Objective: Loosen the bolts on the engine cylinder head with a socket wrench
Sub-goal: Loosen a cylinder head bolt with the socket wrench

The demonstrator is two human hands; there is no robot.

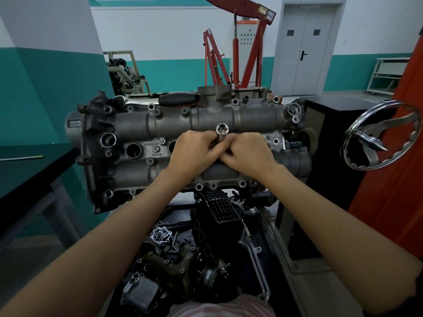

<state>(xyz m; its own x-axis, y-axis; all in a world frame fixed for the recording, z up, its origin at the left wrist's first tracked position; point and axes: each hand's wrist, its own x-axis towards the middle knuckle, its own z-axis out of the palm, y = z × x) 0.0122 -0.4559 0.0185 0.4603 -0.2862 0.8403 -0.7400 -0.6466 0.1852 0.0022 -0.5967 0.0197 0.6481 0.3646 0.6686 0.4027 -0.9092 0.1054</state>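
Observation:
The grey engine cylinder head (160, 124) lies across the stand in front of me, dotted with several bolts and bolt holes. A long chrome socket (221, 133) stands upright over its middle, open end facing up. My left hand (194, 152) grips the socket's shaft with curled fingers. My right hand (246, 152) is pressed against the left one, its fingers curled at the socket's lower part; what they pinch there is hidden. A ratchet wrench with a black handle (178, 99) lies along the head's far edge.
A chrome handwheel (380, 136) of the stand sticks out at the right, beside a black cabinet (338, 133). A dark bench (29, 170) stands at the left. Loose engine parts (194, 248) fill the tray below. A red engine crane (247, 49) stands behind.

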